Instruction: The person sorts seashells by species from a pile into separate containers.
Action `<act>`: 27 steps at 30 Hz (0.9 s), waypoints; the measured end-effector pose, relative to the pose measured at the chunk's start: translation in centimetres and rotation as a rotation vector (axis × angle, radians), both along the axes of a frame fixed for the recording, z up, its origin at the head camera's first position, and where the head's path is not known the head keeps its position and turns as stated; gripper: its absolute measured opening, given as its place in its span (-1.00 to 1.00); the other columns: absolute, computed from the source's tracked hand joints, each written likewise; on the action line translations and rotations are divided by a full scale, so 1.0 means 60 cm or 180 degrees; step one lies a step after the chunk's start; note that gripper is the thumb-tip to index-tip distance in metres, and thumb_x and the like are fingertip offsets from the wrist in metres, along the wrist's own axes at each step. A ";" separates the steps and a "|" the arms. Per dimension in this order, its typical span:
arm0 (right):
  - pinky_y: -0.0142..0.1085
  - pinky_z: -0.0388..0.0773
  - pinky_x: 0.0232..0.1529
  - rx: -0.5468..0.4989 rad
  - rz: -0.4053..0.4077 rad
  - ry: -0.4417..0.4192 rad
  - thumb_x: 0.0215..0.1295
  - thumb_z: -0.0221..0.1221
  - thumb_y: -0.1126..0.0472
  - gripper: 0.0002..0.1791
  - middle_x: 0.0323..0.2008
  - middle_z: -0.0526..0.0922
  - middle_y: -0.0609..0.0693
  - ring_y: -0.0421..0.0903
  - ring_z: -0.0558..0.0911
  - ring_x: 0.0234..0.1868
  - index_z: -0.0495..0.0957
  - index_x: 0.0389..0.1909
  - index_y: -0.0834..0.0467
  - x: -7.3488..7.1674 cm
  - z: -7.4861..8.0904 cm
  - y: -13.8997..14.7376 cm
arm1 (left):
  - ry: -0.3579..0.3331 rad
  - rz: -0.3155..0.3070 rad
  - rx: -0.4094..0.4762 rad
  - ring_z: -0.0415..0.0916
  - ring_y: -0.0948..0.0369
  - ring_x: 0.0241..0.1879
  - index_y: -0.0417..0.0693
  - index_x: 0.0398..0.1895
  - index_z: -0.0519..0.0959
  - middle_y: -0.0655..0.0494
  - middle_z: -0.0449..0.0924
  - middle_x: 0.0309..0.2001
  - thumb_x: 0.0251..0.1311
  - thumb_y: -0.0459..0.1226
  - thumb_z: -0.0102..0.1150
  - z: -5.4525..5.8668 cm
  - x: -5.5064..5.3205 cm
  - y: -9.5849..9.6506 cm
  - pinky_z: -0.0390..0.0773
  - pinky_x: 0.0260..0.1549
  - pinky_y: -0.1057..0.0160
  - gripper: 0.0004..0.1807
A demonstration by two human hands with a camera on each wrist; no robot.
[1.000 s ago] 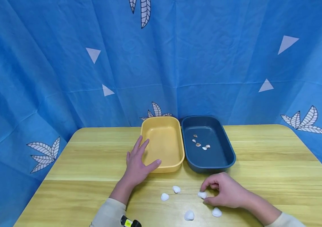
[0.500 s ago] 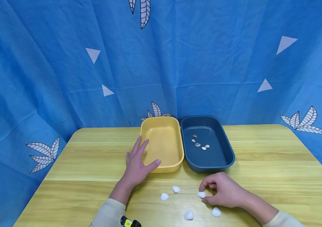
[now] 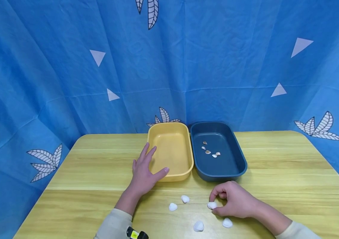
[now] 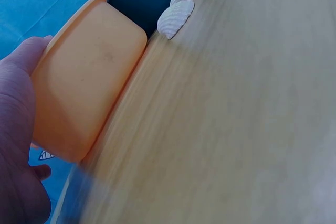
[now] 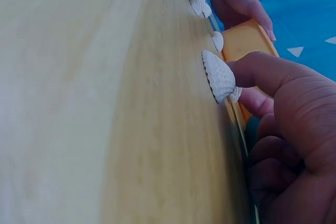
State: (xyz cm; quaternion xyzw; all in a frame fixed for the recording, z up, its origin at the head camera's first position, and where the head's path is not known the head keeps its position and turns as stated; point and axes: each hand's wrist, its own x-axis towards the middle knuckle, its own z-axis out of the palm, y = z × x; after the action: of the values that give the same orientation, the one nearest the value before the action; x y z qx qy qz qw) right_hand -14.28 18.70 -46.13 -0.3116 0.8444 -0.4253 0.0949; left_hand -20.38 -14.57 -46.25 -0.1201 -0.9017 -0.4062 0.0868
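Observation:
My right hand (image 3: 235, 200) pinches a white seashell (image 3: 211, 205) between thumb and index finger, low over the table, with the other fingers curled in. In the right wrist view, a nearer shell (image 5: 219, 77) mostly covers the pinched one. A ribbed shell (image 3: 227, 222) lies just below my right thumb, and another shell (image 3: 198, 226) is to its left. Two more, one shell (image 3: 173, 206) and a second shell (image 3: 185, 199), lie farther left. My left hand (image 3: 143, 174) rests with spread fingers on the left side and near corner of the yellow tray (image 3: 176, 177).
Beside the yellow tray stands a dark blue tray (image 3: 230, 166) with several small brownish-white shells (image 3: 208, 152) on its floor. Both trays sit at the back of the wooden table (image 3: 97, 166). A blue patterned curtain (image 3: 217, 66) hangs right behind them.
Almost nothing differs. The right hand and its seashell sit a few pixels farther left in the view; the left hand stays on the yellow tray.

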 end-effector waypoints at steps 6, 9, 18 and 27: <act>-0.50 0.18 -0.57 -0.0151 0.0135 -0.0051 -0.01 0.52 0.20 -0.75 -0.67 0.12 -0.30 -0.39 0.14 -0.62 0.65 -0.36 -0.08 0.007 0.010 -0.007 | 0.0015 -0.0021 0.0015 -0.01 -0.03 0.49 0.13 0.56 0.18 0.21 -0.21 0.60 0.12 0.22 0.31 0.001 -0.001 -0.001 -0.41 0.32 -0.35 -0.02; -0.50 0.18 -0.59 -0.0228 0.0225 0.0054 0.00 0.52 0.22 -0.73 -0.67 0.10 -0.29 -0.38 0.10 -0.62 0.65 -0.34 -0.10 0.010 0.024 -0.016 | 0.0023 -0.0032 0.0011 -0.01 -0.03 0.49 0.13 0.56 0.18 0.20 -0.21 0.60 0.12 0.21 0.32 0.001 -0.001 -0.002 -0.41 0.32 -0.35 -0.03; -0.52 0.26 -0.56 -0.0432 0.0270 0.0366 0.02 0.53 0.22 -0.72 -0.69 0.02 -0.20 -0.37 0.08 -0.64 0.65 -0.31 -0.10 0.001 0.061 -0.031 | -0.0039 -0.0022 -0.0004 -0.02 -0.01 0.49 0.16 0.57 0.16 0.23 -0.22 0.59 0.11 0.23 0.32 0.003 0.000 -0.002 -0.41 0.33 -0.34 -0.01; -0.48 0.16 -0.62 -0.0569 0.0266 0.0435 -0.01 0.52 0.28 -0.69 -0.70 0.05 -0.15 -0.33 0.08 -0.64 0.66 -0.30 -0.09 -0.009 0.086 -0.040 | -0.0037 -0.0061 0.0051 -0.02 -0.01 0.49 0.17 0.56 0.17 0.26 -0.22 0.59 0.09 0.22 0.34 0.001 -0.001 -0.003 -0.41 0.33 -0.33 -0.01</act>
State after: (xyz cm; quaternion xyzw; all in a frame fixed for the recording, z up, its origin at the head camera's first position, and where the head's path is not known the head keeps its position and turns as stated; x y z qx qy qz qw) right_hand -14.85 16.31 -40.96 -0.3820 0.7939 -0.4723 0.0266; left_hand -20.44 -14.78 -46.19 -0.1257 -0.8977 -0.4149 0.0786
